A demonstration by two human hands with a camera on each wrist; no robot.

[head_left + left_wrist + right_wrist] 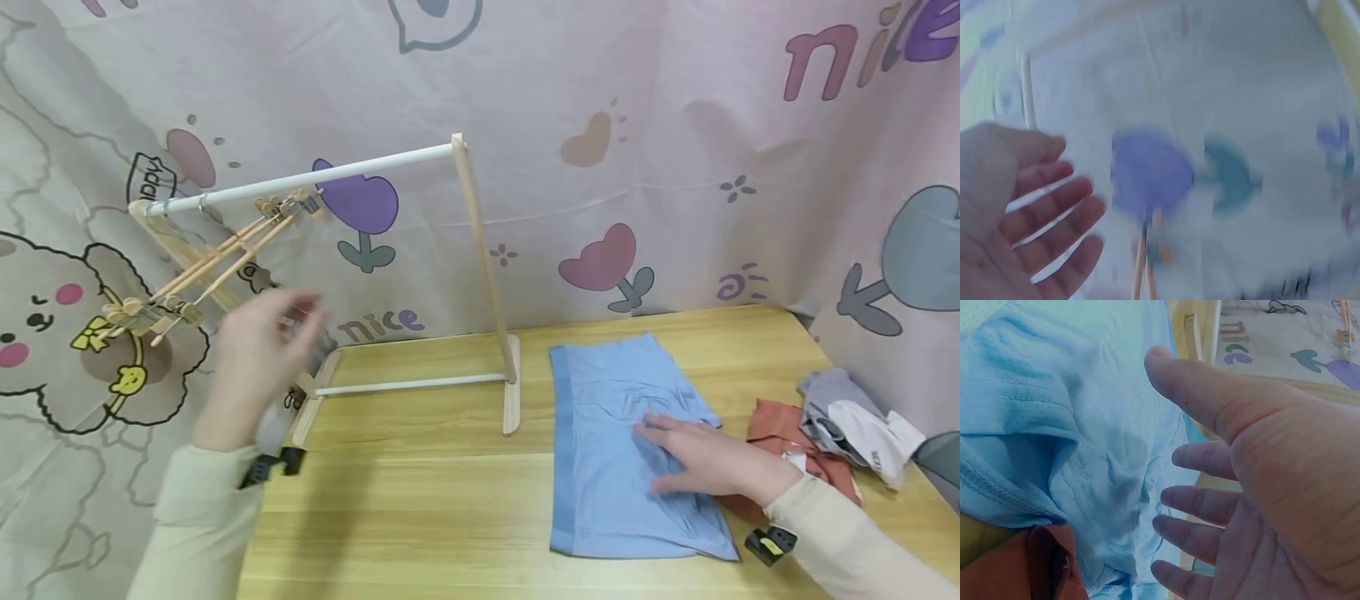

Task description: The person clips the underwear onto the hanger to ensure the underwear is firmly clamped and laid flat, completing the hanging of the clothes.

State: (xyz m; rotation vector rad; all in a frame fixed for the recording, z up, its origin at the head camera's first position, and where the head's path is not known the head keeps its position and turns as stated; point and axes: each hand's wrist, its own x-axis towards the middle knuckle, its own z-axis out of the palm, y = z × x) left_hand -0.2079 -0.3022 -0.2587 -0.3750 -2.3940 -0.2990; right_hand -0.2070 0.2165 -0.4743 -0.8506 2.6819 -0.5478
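A light blue pair of boxer briefs (600,467) lies spread on the table, its darker waistband to the left. Over its right part hovers my right hand (708,458), fingers loosely spread; the right wrist view shows the palm and nothing in it. My left hand (262,346) is raised beside the small wooden rack, near the hanging clip hangers (225,258), which have wooden bars and clips at their ends. In the left wrist view the fingers (1054,206) are relaxed and bent slightly, holding nothing, and the picture is blurred.
The rack's white top rod (360,171) carries the hangers at its left end. Its wooden upright (483,258) stands left of the blue garment. A rust-red garment (776,425) and a crumpled grey and white one (855,425) lie at the right. Printed curtain (675,208) borders the table behind.
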